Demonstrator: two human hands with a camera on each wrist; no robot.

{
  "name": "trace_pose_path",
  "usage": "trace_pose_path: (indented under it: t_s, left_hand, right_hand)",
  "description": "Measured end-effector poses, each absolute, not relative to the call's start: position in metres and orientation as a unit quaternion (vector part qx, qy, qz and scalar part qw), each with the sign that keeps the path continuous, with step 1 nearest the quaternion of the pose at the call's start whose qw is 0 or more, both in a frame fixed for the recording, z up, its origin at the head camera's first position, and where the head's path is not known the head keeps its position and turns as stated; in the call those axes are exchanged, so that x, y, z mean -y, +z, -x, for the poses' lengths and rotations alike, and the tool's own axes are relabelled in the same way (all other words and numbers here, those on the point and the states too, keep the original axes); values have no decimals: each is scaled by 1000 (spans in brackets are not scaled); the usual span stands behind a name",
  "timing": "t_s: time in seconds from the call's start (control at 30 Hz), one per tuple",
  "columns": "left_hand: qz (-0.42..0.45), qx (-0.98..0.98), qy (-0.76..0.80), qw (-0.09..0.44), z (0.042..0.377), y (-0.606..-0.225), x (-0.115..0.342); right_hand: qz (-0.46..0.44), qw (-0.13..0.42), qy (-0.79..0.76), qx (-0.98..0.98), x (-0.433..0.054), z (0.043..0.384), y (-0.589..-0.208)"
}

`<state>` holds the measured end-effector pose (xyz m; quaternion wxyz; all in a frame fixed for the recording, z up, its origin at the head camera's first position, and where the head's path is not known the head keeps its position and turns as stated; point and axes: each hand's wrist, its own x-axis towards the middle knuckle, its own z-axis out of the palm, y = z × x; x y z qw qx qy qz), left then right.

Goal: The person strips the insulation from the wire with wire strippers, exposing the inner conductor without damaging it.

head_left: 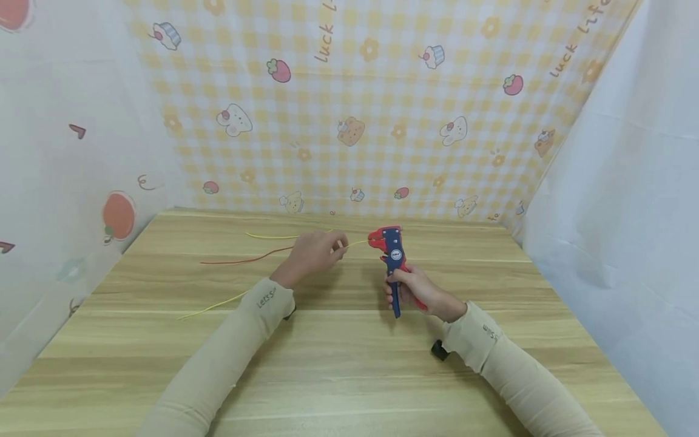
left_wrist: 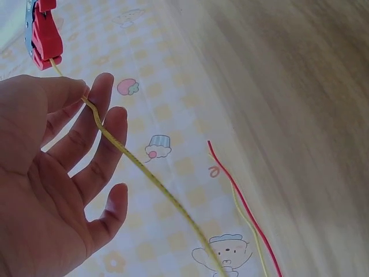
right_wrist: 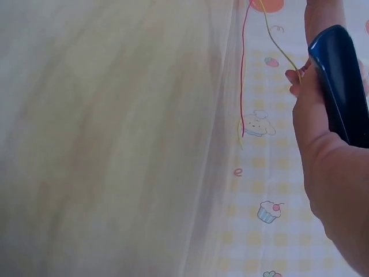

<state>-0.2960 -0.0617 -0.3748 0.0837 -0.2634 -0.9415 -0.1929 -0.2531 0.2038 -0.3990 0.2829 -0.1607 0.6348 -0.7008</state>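
Note:
My left hand [head_left: 317, 252] pinches a thin yellow wire [head_left: 357, 243] between thumb and forefinger, the other fingers spread loosely in the left wrist view. One end of this wire runs into the red nose of a dark blue and red wire stripper [head_left: 394, 249]. The rest trails back under my left forearm toward the lower left. Fingers of my right hand [head_left: 420, 288] curl round the stripper's handles, which point down toward me. In the right wrist view a dark blue handle [right_wrist: 340, 81] juts out past that hand.
A red wire [head_left: 240, 262] and a second yellow wire [head_left: 273, 236] lie on the wooden table [head_left: 349, 376] beyond my left hand, partly hidden by it. A checked cloth [head_left: 371, 91] hangs behind the table's far edge, and white cloth [head_left: 611, 182] hangs at the right.

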Motion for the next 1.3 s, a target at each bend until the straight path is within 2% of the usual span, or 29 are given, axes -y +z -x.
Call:
trace_pose_path:
  t_s: [0.3, 0.4, 0.53, 0.77, 1.3]
  left_hand:
    - [274, 939, -186, 90, 295, -374, 63]
    - [276, 938, -189, 88, 295, -374, 62]
    - [273, 939, -191, 85, 295, -375, 61]
    - [278, 935, -200, 88, 299, -379, 59]
    - [260, 946, -179, 78, 299, -380, 61]
  right_hand:
    - [160, 294, -707, -623, -211, 267, -417]
    - [145, 285, -707, -631, -207, 261, -411]
    - [98, 263, -699, -658, -196, 251, -398]
    - [39, 198, -673, -711, -191, 254, -400]
    - [49, 212, -660, -719, -193, 254, -398]
